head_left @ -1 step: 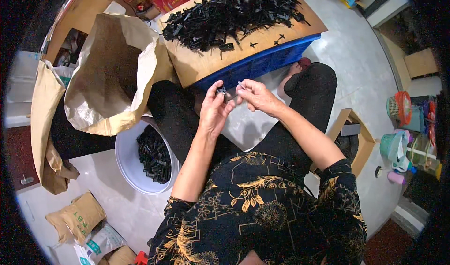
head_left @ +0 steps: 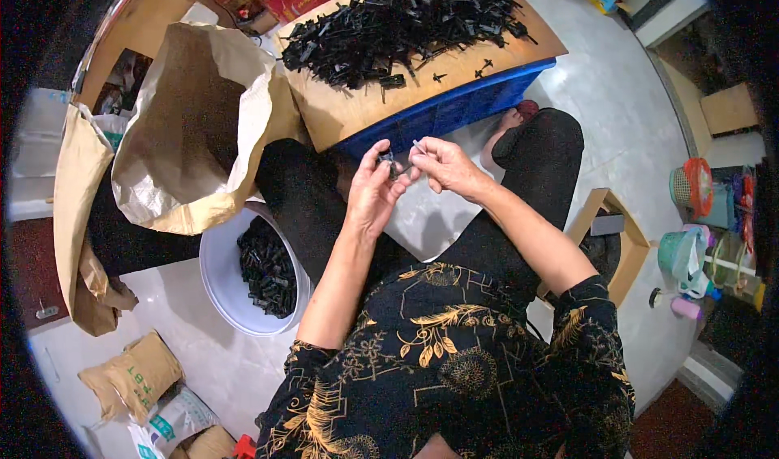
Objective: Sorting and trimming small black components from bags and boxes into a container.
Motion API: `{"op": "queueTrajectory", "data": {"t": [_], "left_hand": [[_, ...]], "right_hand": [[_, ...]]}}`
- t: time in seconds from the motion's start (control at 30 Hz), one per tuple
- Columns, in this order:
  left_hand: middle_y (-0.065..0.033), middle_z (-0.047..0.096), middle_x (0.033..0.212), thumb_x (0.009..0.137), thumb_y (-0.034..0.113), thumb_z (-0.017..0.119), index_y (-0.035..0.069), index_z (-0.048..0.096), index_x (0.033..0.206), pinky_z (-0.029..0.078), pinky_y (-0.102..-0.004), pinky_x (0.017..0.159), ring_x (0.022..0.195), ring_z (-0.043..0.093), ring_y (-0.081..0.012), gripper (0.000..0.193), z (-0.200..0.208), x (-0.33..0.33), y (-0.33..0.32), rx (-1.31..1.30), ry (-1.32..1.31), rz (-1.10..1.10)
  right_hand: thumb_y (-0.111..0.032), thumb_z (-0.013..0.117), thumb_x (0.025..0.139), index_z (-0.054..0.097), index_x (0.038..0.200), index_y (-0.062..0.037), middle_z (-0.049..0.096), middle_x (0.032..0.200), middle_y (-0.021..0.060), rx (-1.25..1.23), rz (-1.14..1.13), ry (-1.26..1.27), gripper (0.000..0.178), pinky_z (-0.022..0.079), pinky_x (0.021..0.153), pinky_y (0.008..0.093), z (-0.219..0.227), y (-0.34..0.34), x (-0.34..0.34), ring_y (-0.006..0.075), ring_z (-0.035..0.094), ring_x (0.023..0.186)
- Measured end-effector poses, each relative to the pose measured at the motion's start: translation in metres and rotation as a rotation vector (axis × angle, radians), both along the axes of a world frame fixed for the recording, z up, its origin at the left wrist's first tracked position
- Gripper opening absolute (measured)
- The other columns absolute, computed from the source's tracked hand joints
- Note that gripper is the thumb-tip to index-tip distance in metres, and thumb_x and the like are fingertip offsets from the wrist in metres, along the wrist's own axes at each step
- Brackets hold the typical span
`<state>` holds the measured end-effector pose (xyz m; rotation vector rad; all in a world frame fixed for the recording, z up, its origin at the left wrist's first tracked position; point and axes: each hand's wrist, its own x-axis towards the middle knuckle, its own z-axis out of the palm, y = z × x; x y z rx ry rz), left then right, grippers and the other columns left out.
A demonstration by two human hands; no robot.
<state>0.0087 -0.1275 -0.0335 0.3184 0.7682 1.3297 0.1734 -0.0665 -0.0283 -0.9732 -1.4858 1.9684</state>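
2 hands, 1 small black part, 1 bucket

Stuff lying around the work spot

Big open brown paper sack on the left, white bucket with black bits just below it, a heap of black plastic parts on the cardboard board at the far side, blue crate underneath.
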Motion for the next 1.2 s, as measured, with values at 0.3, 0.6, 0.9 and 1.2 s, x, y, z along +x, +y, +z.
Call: {"op": "queueTrajectory", "data": {"t": [0.3, 0.6, 0.9, 1.2], "left_hand": [[-0.0107, 0.057, 0.091, 0.085, 0.012, 0.056, 0.005, 0.04, 0.124, 0.052, -0.0209, 0.054, 0.064, 0.061, -0.0186, 0.043, 0.011, 0.012, -0.005, 0.029, -0.086, -0.223], [-0.0081, 0.058, 0.097, 0.087, 0.01, 0.052, 0.009, 0.036, 0.128, 0.051, -0.0254, 0.066, 0.081, 0.061, -0.0182, 0.044, 0.004, 0.006, 0.002, 0.098, 0.351, -0.388], [-0.0092, 0.056, 0.094, 0.088, 0.004, 0.043, 0.004, 0.037, 0.125, 0.051, -0.0261, 0.064, 0.08, 0.058, -0.0141, 0.037, -0.012, 0.02, -0.001, 0.177, 0.759, -0.227], [-0.0057, 0.051, 0.087, 0.089, 0.004, 0.042, 0.001, 0.04, 0.123, 0.052, -0.0248, 0.063, 0.076, 0.055, -0.011, 0.034, -0.011, 0.016, 0.007, 0.118, 0.735, -0.124]], "right_hand": [[-0.024, 0.053, 0.088, 0.051, 0.099, -0.0076, 0.056, 0.066, -0.0001, -0.257, 0.111, 0.089, 0.02, 0.021, 0.035, 0.0158, 0.007, 0.002, 0.007, 0.0006, 0.036, 0.043], [-0.023, 0.053, 0.087, 0.054, 0.088, -0.0058, 0.054, 0.067, -0.0022, 0.015, 0.09, -0.077, 0.017, 0.031, 0.041, 0.0161, -0.003, 0.004, 0.007, 0.0015, 0.044, 0.052], [-0.029, 0.047, 0.091, 0.053, 0.097, -0.0053, 0.054, 0.071, -0.0008, -0.036, -0.064, -0.062, 0.025, 0.031, 0.042, 0.017, -0.015, -0.004, -0.003, 0.0018, 0.042, 0.055], [-0.031, 0.041, 0.093, 0.044, 0.117, -0.0085, 0.038, 0.057, -0.0069, -0.283, -0.038, -0.042, 0.033, 0.019, 0.036, 0.017, 0.002, -0.009, -0.014, 0.001, 0.027, 0.043]]}}
